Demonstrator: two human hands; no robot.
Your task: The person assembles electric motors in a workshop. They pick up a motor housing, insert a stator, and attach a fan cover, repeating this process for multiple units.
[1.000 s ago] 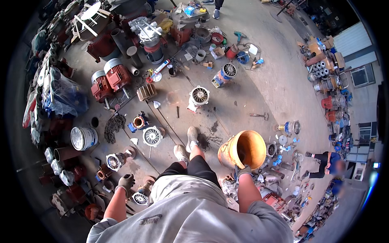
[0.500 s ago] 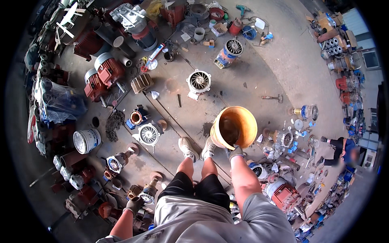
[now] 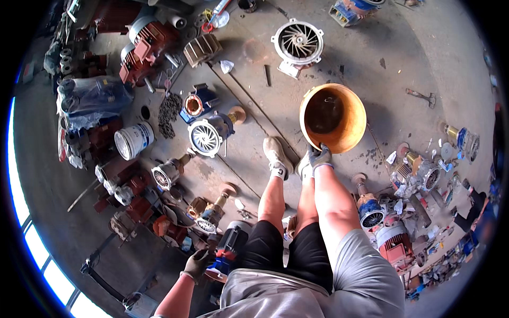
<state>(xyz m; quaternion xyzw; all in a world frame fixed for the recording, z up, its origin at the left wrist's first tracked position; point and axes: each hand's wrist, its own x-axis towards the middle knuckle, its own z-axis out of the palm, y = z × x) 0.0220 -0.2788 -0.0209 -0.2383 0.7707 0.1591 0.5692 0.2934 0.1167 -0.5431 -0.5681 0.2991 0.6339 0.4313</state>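
My right hand (image 3: 319,157), in a dark grey glove, grips the near rim of a yellow bucket (image 3: 351,121). The bucket leans a little, and a dark brown bottom shows inside it. At the lower left hangs my gloved left hand (image 3: 198,264), its fingers loosely apart with nothing seen in them. Beside that hand stands a dark motor (image 3: 231,241) with red and blue parts. A white-rimmed pump with a finned impeller (image 3: 298,41) stands on the floor beyond the bucket.
A hammer (image 3: 421,98) lies to the right. On the left are a white bucket (image 3: 133,140), a chain heap (image 3: 169,115), a blue pump (image 3: 205,137) and red motors (image 3: 148,47). Pump parts (image 3: 419,172) and a red motor (image 3: 395,245) crowd the right side.
The view has shifted, so floor items now appear higher and further right. The bucket is still in my right hand, and more of its dark bottom shows. My left hand looks closer to my body.
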